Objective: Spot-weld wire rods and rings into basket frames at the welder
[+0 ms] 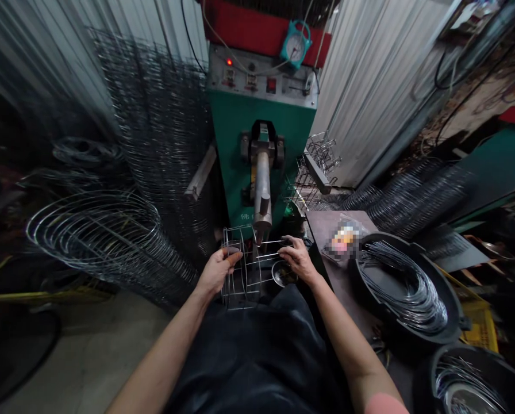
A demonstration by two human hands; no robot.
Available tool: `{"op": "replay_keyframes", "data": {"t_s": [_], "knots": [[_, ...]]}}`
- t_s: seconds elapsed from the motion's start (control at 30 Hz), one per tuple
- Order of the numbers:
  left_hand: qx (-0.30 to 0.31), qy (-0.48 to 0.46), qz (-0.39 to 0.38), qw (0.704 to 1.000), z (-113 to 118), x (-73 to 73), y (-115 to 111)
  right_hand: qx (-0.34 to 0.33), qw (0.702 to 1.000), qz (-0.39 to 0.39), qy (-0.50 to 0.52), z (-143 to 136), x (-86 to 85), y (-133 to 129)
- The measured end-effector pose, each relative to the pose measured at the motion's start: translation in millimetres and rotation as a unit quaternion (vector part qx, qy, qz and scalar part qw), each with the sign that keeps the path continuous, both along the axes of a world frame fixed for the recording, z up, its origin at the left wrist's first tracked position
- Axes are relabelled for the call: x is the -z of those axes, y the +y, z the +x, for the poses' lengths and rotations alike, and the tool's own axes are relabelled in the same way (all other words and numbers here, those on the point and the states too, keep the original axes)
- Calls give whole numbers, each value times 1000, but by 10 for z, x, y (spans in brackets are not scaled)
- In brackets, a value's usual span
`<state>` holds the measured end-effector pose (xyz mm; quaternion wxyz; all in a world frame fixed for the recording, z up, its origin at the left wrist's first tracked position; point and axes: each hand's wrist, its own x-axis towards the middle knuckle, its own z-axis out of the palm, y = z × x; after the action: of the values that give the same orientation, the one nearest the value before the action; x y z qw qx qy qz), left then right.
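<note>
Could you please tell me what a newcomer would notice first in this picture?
Probably the green machine, upright at the centre, with a red light glowing on its panel. Near its metal arm, the left hand and right hand hold a wire frame. A tall stack of wirework stands left of the machine.

Brownish tabletop (341, 280) at right, pixelated plastic packet (344, 238) near its far edge, round black basin (444, 282) beside the packet.
</note>
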<state>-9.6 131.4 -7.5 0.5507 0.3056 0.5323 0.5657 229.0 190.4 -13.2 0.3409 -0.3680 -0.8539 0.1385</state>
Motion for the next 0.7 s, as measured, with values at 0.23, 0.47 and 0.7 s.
{"op": "replay_keyframes", "data": {"t_s": [0.23,0.47,0.7], "knots": [[2,-16,2,1000,14,-49,58,-14,1000,-2,-7,-6,-84,60],[9,-25,6,1000,0,-53,132,-28,1000,1,-6,7,-88,138],[6,-35,12,999,-24,-14,231,-34,999,7,-10,-8,-74,256]]}}
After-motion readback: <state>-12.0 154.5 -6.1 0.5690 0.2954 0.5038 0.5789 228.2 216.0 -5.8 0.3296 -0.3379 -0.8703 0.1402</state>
